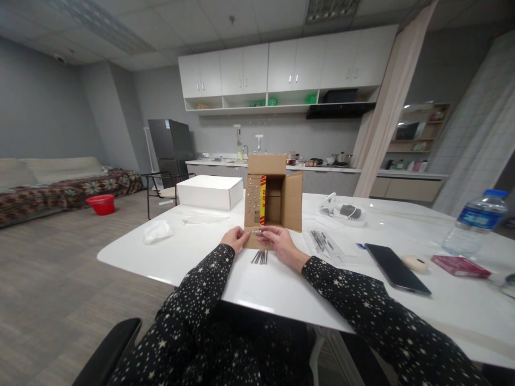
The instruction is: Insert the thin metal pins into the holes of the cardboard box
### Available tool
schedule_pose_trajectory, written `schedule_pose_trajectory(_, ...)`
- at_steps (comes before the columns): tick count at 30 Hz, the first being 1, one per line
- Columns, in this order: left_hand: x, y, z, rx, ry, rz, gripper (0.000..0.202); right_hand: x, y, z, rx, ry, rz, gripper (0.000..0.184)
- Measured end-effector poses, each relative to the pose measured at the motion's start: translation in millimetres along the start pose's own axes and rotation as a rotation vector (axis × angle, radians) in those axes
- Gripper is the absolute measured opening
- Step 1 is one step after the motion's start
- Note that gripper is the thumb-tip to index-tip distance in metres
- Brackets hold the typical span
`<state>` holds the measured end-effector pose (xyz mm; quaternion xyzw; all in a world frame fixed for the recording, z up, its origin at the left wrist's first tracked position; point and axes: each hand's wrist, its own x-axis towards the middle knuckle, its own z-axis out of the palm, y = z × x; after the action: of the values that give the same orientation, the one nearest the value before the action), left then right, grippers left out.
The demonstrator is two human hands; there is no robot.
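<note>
An open cardboard box (293,201) stands in front of me on the white table (257,287), its opening facing me and its flaps spread. Small silvery dots cover its left flap, beside a yellow and red printed strip (263,201). My left hand (236,239) is closed on the left edge of the bottom flap (253,242). At the same flap's right side is my right hand (281,244), its fingertips pinched together near some small shiny bits; what they hold is too small to name. Several metal nails (260,257) lie on the table just below the flap.
Behind on the left is a white box (209,192), with crumpled white plastic (157,231) before it. To the right lie a clear bag of metal pieces (324,244), a white and grey device (350,212), a phone (396,268), a dark red box (461,266) and a water bottle (469,230).
</note>
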<state>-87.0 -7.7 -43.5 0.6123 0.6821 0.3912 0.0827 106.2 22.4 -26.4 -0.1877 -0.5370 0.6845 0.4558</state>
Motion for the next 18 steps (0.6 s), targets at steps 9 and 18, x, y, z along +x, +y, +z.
schedule_pose_trajectory(9,-2,4,-2.3,0.032,0.004,-0.001,0.034,-10,-5,13,-0.109,-0.046,-0.045,0.030)
schedule_pose_trajectory(18,-3,6,-2.9,0.036,0.001,-0.008,0.033,-20,3,14,-0.609,-0.141,-0.207,0.008)
